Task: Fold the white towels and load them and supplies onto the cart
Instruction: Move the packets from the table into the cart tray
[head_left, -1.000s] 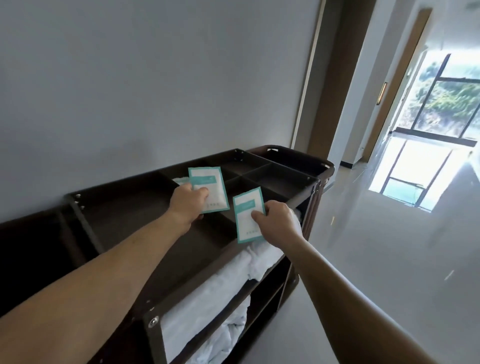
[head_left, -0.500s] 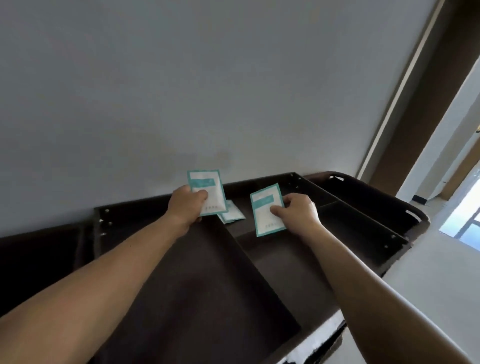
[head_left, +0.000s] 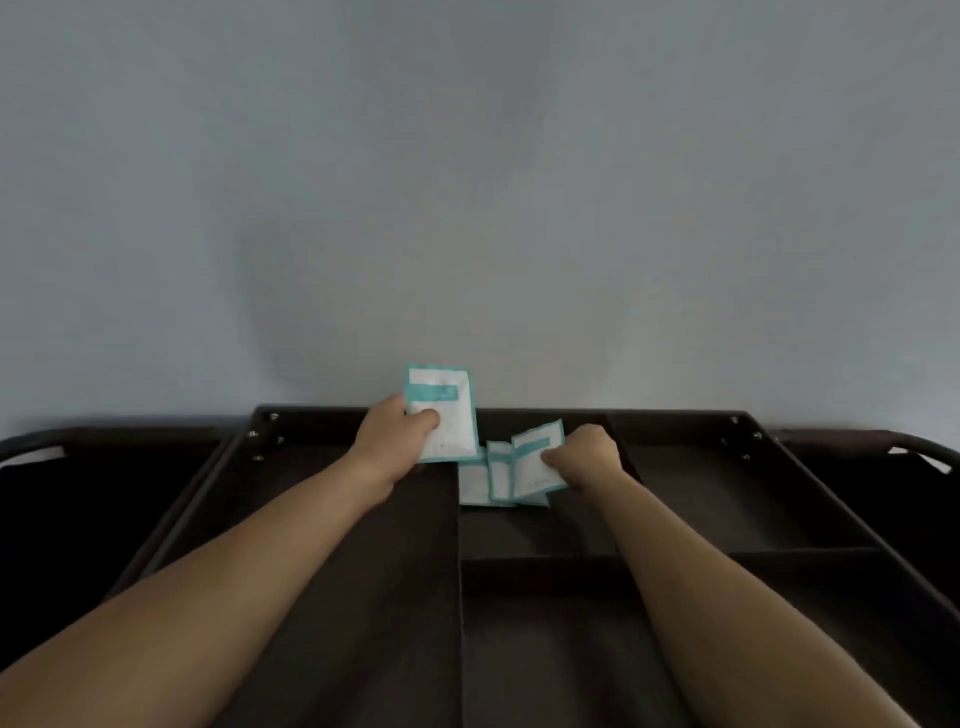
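The left hand (head_left: 387, 441) reached over the wide left compartment of the dark cart (head_left: 649, 414), its fingers (head_left: 426, 418) curled round the lower edge of a white and teal packet (head_left: 449, 415). The thumb pressed on the packet's face, and the packet stood nearly upright above the fingers against the grey wall (head_left: 467, 182). Just right of those fingers, past the long divider (head_left: 460, 571), a few loose packets (head_left: 475, 486) lay overlapping on the floor of the small rear compartment. Directly over them the right hand (head_left: 587, 457) pinched a second packet (head_left: 537, 460) by its right edge. Its fingers (head_left: 553, 457) were bent tight on the packet, which tilted and stuck out to their left, touching or just above the loose ones; I could not tell which. Right of that hand lay more dark compartments of the surface.
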